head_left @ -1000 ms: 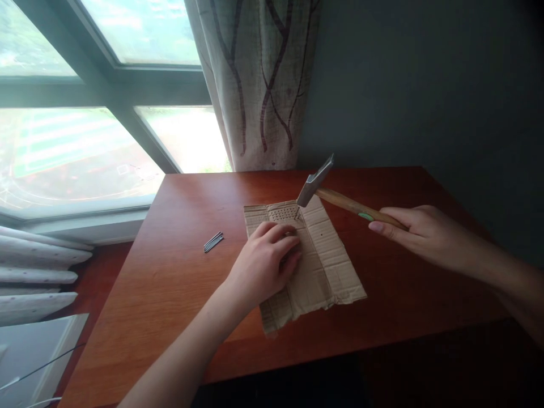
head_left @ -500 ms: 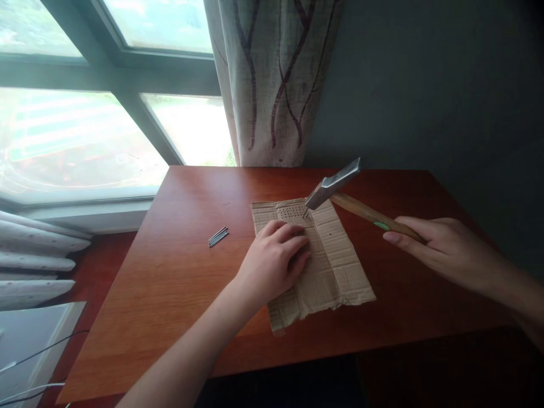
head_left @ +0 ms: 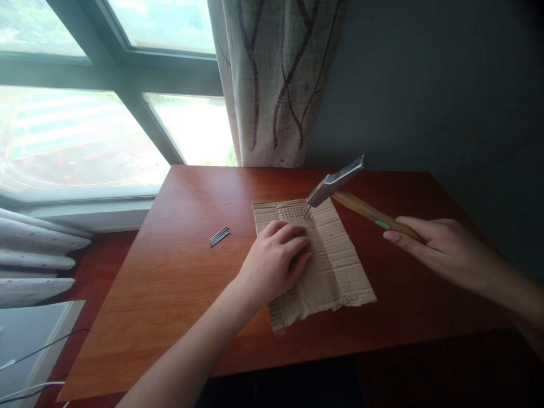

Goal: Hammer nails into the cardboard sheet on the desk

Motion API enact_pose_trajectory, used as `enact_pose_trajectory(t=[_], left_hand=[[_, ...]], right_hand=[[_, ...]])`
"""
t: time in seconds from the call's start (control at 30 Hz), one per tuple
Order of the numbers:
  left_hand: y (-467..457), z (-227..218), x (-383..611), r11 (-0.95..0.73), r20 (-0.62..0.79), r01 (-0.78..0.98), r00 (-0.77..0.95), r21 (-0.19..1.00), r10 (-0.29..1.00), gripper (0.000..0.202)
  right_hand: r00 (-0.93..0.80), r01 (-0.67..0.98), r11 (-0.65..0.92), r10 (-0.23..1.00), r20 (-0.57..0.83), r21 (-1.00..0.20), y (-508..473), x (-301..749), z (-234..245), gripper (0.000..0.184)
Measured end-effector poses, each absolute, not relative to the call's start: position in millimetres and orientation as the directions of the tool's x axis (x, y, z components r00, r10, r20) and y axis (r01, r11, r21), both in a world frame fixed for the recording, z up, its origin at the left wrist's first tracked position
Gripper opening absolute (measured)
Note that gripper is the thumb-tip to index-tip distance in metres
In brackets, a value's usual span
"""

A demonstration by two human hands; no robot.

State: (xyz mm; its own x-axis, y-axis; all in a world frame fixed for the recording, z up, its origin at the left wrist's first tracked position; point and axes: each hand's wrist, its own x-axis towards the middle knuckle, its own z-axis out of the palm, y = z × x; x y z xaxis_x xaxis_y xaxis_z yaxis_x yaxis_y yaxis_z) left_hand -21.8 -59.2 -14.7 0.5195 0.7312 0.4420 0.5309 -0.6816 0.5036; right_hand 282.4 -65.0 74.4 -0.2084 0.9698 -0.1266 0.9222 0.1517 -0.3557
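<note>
A flat piece of brown cardboard (head_left: 327,272) lies on the table, with rows of small holes near its far edge. One thin nail (head_left: 306,213) stands in it beside those holes, tilted a little. My left hand (head_left: 283,249) rests on the cardboard just nearer to me than the nail, its fingers bent and apart, palm down and without a grip on anything. Around the wooden handle of a hammer (head_left: 338,180), my right hand (head_left: 429,243) is closed. The steel head is low over the nail, its lower face at or very close to the nail's top.
Several loose nails (head_left: 219,237) lie side by side on the reddish wooden table (head_left: 178,294), left of the cardboard. Behind the table hang a patterned curtain (head_left: 280,85) and a dark wall. A window fills the left; cables (head_left: 42,385) show at lower left.
Almost nothing differs. The whole view has shifted very slightly, while the hammer and both hands keep nearly the same places over the cardboard.
</note>
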Motion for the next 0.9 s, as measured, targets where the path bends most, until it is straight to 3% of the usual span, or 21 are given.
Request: enact_pose_trajectory(t=[0.23,0.43,0.6,0.9], left_hand=[[-58.8,-14.4,-21.7,-0.682,0.449,0.536,0.513,0.499,0.732,0.02],[-58.9,-14.2,-21.9,-0.68,0.444,0.531,0.516,0.506,0.733,0.02],[-59.1,-14.3,-21.7,-0.68,0.447,0.531,0.513,0.505,0.733,0.02],[-59.0,-15.9,-21.9,-0.678,0.443,0.53,0.515,0.509,0.734,0.02]], right_hand=[[-0.148,0.929,0.074,0.973,-0.179,-0.362,-64.8,284.8,76.3,0.054],[-0.176,0.924,0.085,0.96,-0.216,-0.374,-60.7,278.0,73.2,0.055],[-0.149,0.928,0.083,0.976,-0.159,-0.362,-60.6,281.1,77.8,0.055],[-0.189,0.925,0.098,0.956,-0.222,-0.366,-60.6,277.9,69.4,0.054]])
